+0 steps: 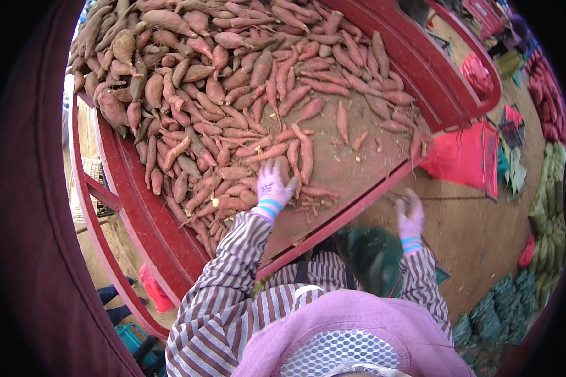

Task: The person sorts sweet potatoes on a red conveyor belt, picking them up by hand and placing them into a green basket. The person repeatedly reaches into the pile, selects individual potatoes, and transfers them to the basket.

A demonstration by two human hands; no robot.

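My left hand (272, 186), in a pale purple knit glove with blue cuff stripes, lies on the near side of a sweet potato heap (236, 118). Its fingertips touch the red-skinned roots, but whether they grip one is hidden. Just right of it, a curved sweet potato (305, 155) lies across others. My right hand (410, 216), gloved alike and blurred, hovers outside the bed's edge with fingers apart and nothing visible in it. Below and left of that hand hangs a dark green mesh bag (370, 257), close against the person's body.
The red metal truck bed (320, 233) has raised side walls (160, 202) and a tubular rail (488, 70). A bright red mesh bag (467, 155) on a frame stands at right. Filled green sacks (547, 212) line the far right. A person's legs (115, 301) show at lower left.
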